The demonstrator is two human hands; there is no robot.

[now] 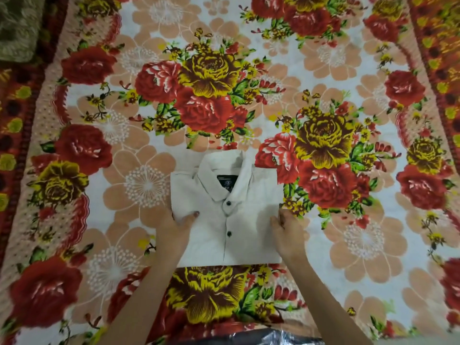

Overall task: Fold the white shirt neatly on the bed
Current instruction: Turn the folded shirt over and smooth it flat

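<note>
The white shirt point(239, 207) lies on the bed as a compact folded rectangle, collar at the far end, dark label and dark buttons facing up. My left hand point(174, 230) grips its left edge, thumb on top of the cloth and fingers tucked under. At the shirt's right edge, my right hand point(286, 232) holds on the same way, thumb over the fabric. Both forearms reach in from the bottom of the view.
A floral bedspread point(336, 70) with red and yellow roses covers the whole bed. A green patterned cushion point(17, 26) sits at the far left corner. Shiny clear plastic wrapping point(273, 337) lies at the near edge, below my arms.
</note>
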